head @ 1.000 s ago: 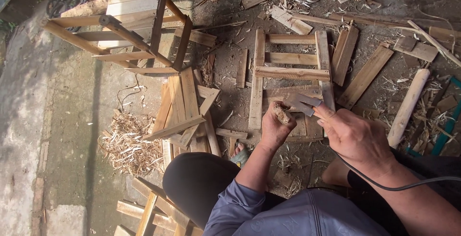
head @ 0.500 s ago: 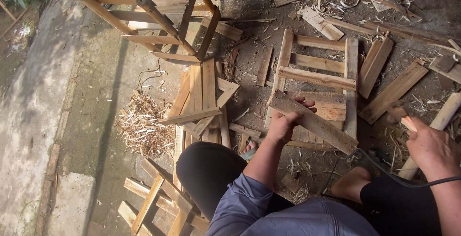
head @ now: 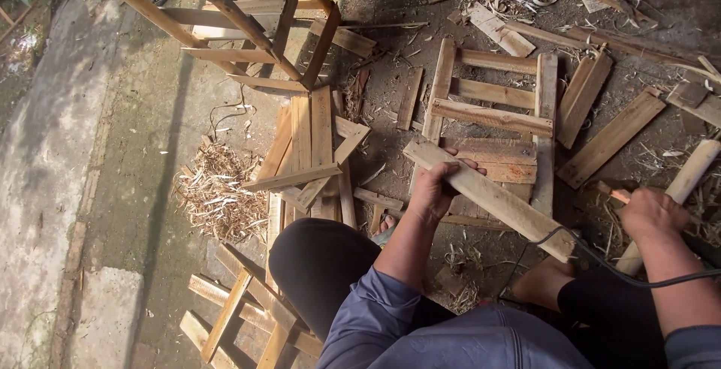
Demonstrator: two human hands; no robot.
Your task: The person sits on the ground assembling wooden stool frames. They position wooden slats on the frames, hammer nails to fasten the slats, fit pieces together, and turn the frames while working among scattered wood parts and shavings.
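Two hands work apart: the left hand (head: 434,190) wraps its fingers around a long wooden slat (head: 488,198) lying slantwise over the ladder-like frame (head: 492,117), while the right hand (head: 652,213), far right, closes on something orange I cannot identify beside a round pole (head: 680,189).

Soft daylight, shade at right (no glare), sharp focus, edges bowed.

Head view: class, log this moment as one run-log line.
left hand: grips wooden slat | right hand: on round wooden handle | slat: held over wooden frame | ground: shavings
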